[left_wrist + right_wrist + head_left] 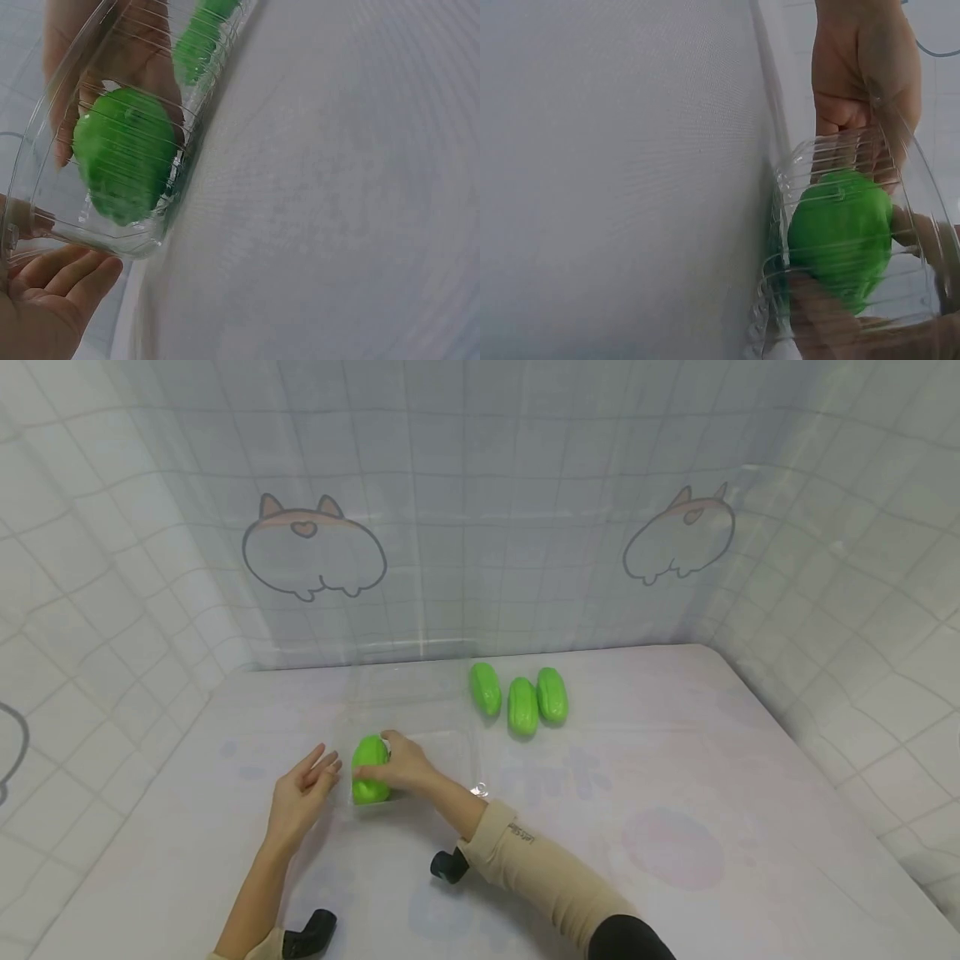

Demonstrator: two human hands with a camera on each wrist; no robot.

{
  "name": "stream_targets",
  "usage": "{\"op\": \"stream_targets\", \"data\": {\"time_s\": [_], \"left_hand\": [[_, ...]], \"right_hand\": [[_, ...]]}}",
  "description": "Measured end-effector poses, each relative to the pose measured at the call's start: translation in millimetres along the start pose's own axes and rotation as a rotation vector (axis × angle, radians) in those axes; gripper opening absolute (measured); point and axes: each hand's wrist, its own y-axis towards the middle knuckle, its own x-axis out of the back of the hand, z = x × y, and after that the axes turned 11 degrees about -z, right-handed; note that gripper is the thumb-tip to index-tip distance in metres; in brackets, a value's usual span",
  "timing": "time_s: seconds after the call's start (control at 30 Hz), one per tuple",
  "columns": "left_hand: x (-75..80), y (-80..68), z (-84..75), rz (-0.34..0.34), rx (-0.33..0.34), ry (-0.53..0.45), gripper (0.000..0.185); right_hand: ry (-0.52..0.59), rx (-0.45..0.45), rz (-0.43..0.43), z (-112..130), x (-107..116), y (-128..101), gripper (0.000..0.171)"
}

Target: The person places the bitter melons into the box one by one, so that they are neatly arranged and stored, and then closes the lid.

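A clear plastic box stands on the table, its transparent lid folded back behind it. My right hand reaches into the box's left end and grips a green oblong, ribbed, vegetable-like piece, thumb on the near side and fingers on the far side. Through the ridged wall, the same green piece shows in the left wrist view and right wrist view. My left hand is just left of the box, fingers loosely bent and holding nothing; its fingertips are close to the wall, contact unclear.
Three similar green pieces lie close together on the table, right of the box lid. Black wrist mounts stick out near both sleeves. A white tiled-pattern curtain hangs behind the table and along both sides.
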Motion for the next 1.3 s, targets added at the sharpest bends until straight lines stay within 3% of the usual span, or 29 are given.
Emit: {"op": "stream_targets", "data": {"time_s": [0.23, 0.7, 1.03, 1.3], "left_hand": [[-1.0, -0.5, 0.8, 0.011, -0.015, -0.031, 0.053], [-4.1, 0.3, 1.0, 0.003, -0.027, -0.022, 0.052], [-4.1, -0.5, 1.0, 0.009, -0.029, -0.005, 0.053], [-5.2, -1.4, 0.4, -0.007, -0.027, -0.001, 0.052]], "right_hand": [[-0.092, 0.048, 0.012, 2, -6, 1, 0.075], [-0.069, 0.023, 0.019, 1, 7, -5, 0.070], [0.019, 0.043, 0.040, -10, 19, -5, 0.066], [0.193, 0.106, 0.022, -18, 35, -8, 0.060]]}}
